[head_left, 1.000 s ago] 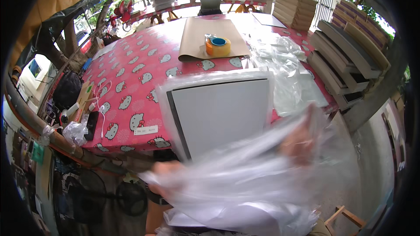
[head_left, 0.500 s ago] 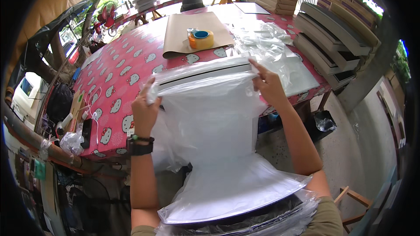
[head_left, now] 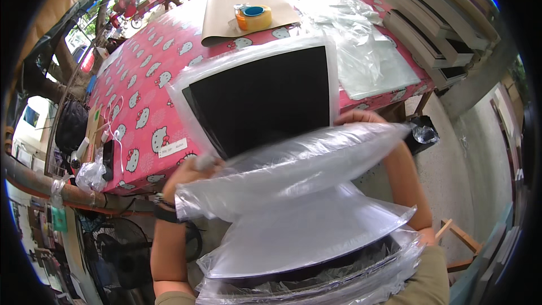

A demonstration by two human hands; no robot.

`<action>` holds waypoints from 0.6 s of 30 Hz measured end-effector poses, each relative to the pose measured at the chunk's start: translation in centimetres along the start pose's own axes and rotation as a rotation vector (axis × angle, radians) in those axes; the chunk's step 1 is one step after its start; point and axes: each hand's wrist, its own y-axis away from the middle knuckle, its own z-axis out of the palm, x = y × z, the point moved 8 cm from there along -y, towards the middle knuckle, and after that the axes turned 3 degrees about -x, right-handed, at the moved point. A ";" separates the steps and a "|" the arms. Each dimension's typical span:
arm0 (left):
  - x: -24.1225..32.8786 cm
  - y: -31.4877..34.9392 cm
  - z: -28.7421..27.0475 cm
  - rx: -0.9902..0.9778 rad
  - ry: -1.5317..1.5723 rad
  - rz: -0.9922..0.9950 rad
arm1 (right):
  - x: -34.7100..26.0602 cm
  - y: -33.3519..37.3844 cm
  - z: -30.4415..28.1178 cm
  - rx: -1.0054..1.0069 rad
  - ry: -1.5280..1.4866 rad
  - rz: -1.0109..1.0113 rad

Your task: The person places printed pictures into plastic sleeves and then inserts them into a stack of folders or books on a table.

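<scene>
A flat rectangular panel, black with a pale border, leans on the near edge of the table. Clear plastic wrap lies bunched across its lower part. My left hand, a little blurred, grips the wrap at its left side, fingers partly hidden behind the film. At the opposite side my right hand is closed on the wrap, its fingertips out of sight. Below, close to my body, a white sheet lies over a stack of plastic-wrapped panels.
On the pink patterned table rest brown paper, a yellow-orange tape roll, loose clear plastic and a white label. Long boxes are piled at the right. A black bin stands below the table's right side.
Both hands have come down toward me with the plastic wrap, exposing much more of the black panel. The camera view has tilted downward slightly.
</scene>
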 end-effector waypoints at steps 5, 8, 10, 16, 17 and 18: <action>-10.9 -4.7 3.1 0.250 -0.134 0.155 | 14.3 -0.4 -7.5 0.144 -0.072 0.090; -19.4 -6.6 6.4 0.580 -0.852 0.684 | 18.3 -1.6 -8.7 0.355 0.362 -0.176; -27.1 -9.2 7.4 0.472 -1.004 0.496 | 22.2 -3.9 -10.1 0.420 0.919 -0.200; -22.8 -6.9 3.9 0.482 -0.307 0.200 | 18.3 -3.3 -13.0 0.677 0.913 -0.287; -22.9 -5.6 2.1 0.513 -0.318 0.175 | 13.5 -2.1 -10.9 0.697 0.807 -0.408; -22.5 -3.1 -1.4 0.704 -0.440 0.247 | 9.2 -1.0 -8.2 0.692 0.689 -0.508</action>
